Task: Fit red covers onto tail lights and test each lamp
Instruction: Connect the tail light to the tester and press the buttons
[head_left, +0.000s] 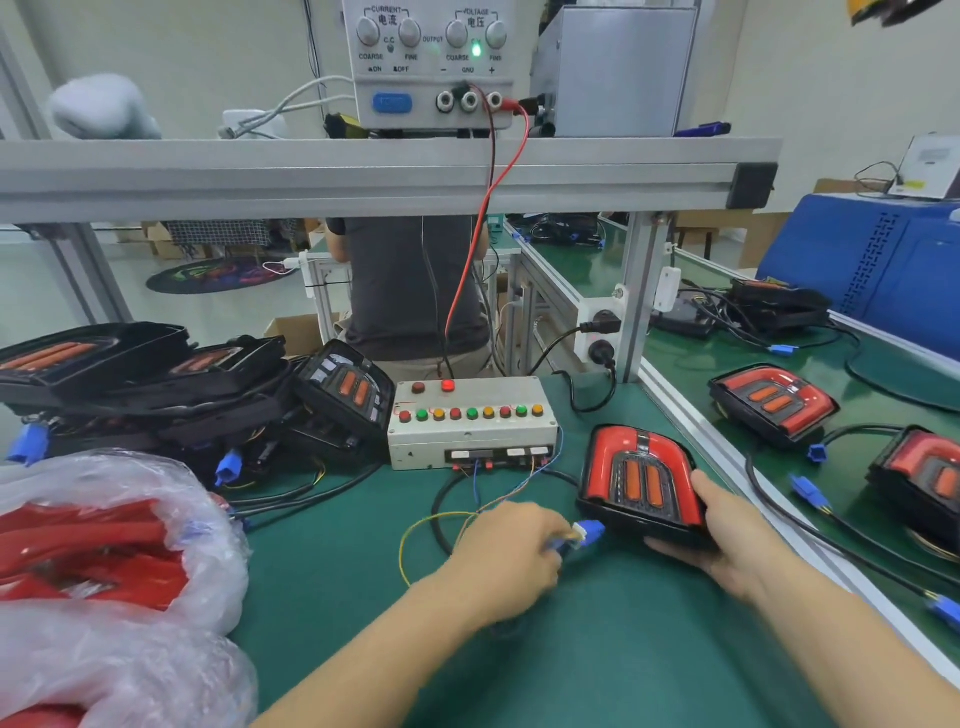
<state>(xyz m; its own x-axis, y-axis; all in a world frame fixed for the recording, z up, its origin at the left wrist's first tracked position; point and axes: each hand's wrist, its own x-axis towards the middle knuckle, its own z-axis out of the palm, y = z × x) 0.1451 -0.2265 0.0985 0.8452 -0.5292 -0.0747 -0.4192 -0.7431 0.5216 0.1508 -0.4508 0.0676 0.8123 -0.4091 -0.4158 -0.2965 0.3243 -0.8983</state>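
A tail light (641, 480) with its red cover already on lies near the right edge of the green counter (597, 649), just in front of the test box (470, 423) with its row of coloured buttons. The right hand (727, 535) grips the lamp's near right corner, thumb over the cover's rim and fingers curled under the black housing. The left hand (506, 558) has its fingers closed on a blue and white connector (584, 535) beside the lamp's near left corner; whether the two halves are fully mated cannot be told, since the fingers hide part of the joint. The likely trouble is here: a plug pushed in crooked or only partway could give a dead or flickering lamp and a false fail, and tugging on the thin yellow and blue wires (447, 519) rather than the plug body could pull them loose from the box. The lamp is raised on one side, so a slip of the right hand could drop it against the counter and unseat the cover. A bag of spare red covers (93, 551) fills the near left corner, and uncovered lamps (156, 384) are piled at the far left.
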